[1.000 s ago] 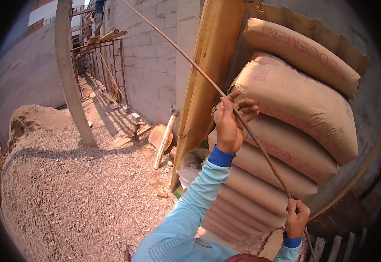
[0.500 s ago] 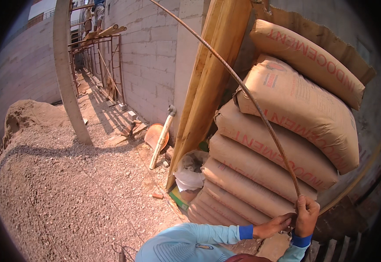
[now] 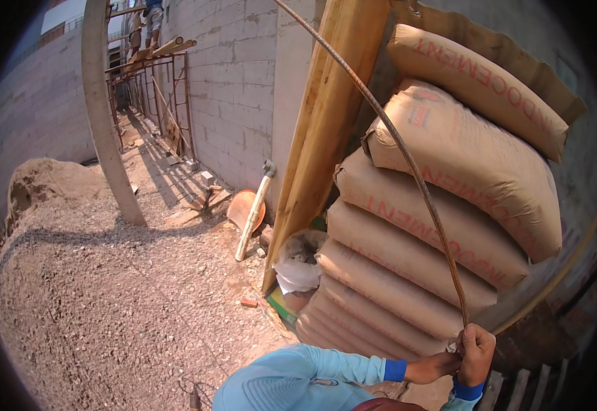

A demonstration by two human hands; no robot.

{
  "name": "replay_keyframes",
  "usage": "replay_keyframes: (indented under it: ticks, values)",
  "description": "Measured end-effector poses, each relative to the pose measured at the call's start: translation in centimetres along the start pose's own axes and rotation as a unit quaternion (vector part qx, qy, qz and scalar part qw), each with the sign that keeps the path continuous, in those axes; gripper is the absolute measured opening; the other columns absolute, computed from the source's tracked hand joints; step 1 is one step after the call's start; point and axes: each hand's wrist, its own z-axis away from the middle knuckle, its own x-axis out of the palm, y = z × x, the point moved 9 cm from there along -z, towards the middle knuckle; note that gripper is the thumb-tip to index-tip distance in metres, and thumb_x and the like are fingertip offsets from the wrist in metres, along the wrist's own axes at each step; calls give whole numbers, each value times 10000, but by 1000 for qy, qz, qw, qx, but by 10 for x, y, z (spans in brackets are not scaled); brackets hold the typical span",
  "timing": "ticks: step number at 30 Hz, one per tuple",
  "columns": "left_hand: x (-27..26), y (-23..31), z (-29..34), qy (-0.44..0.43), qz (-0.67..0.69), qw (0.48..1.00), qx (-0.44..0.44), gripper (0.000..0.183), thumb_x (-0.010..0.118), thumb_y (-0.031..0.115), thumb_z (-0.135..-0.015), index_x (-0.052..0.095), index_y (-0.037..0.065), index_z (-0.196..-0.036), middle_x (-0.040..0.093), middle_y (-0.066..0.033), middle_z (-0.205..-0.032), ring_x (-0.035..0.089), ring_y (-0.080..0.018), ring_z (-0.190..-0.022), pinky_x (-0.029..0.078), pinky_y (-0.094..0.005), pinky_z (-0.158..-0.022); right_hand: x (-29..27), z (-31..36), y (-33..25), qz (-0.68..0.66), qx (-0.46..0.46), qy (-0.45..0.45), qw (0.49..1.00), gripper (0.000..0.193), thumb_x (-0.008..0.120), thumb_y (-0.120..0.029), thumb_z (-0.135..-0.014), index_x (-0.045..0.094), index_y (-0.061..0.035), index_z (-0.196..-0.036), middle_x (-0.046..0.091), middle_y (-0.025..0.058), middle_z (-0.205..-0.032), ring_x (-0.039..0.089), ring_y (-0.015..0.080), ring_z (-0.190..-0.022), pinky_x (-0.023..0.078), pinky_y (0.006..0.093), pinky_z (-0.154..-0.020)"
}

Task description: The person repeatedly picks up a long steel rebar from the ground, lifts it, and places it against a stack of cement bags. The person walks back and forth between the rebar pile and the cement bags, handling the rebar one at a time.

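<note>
Both hands hold the steel rod's [image 3: 408,161] lower end: right hand [image 3: 475,356] fisted, left hand [image 3: 432,368] just beside. Rod judged long, springy, rough; grip low, beside the stacked sacks [image 3: 442,226].

Both bare hands [image 3: 473,353] w/ light-blue long sleeves [image 3: 326,366], darker blue cuffs [image 3: 395,370], maybe ribbed knit.

The gravel ground [image 3: 106,308] carries a sand heap [image 3: 45,188] far left. A stack of sacks [image 3: 408,274] rests on it at right, with an orange pan [image 3: 245,207] and white pipe [image 3: 254,212] beyond.
</note>
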Motion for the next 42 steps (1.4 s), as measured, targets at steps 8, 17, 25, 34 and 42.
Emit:
replay_keyframes:
  ticks: [8, 17, 25, 34, 42]
  values:
    - [22, 10, 9, -61, -7, 998, -5, 277, 396, 100, -973, 470, -58, -1189, 541, -135, -1191, 499, -198, -1130, 400, -336, -978, -2, 16, -12, 30, -20, 6, 999, 418, 584, -275, -918, 532, 8, -614, 475, 1, -546, 407, 72, -534, 291, 255, -489]
    - [4, 28, 35, 17, -129, 986, 101, 263, 482, 87, -889, 503, -38, -1120, 598, -144, -1066, 555, -227, -957, 450, -380, -836, 49, 3, 5, 42, -14, -36, 998, 404, 597, -254, -907, 533, 15, -611, 462, -11, -549, 396, 74, -540, 289, 261, -496]
    - [2, 17, 24, 54, -71, 996, 16, 363, 450, 184, -963, 435, -48, -1241, 528, -165, -1248, 480, -224, -1169, 364, -356, -1015, 35, -11, -13, 53, -35, 0, 998, 425, 580, -273, -919, 516, 6, -605, 448, -15, -550, 389, 75, -544, 284, 263, -497]
    - [8, 15, 29, 49, -58, 996, 42, 384, 461, 204, -967, 442, -48, -1256, 535, -181, -1241, 492, -254, -1163, 372, -363, -1003, 24, 3, 8, 31, 15, -44, 998, 453, 587, -319, -915, 520, -5, -595, 439, -20, -534, 369, 66, -512, 251, 253, -474]
    - [24, -4, 41, 0, -61, 998, -35, 407, 460, 204, -968, 421, -29, -1300, 540, -162, -1235, 495, -248, -1161, 378, -361, -996, 9, 23, 21, 7, 6, -8, 1000, 449, 585, -330, -919, 520, -7, -614, 416, -32, -532, 340, 49, -501, 222, 237, -464]
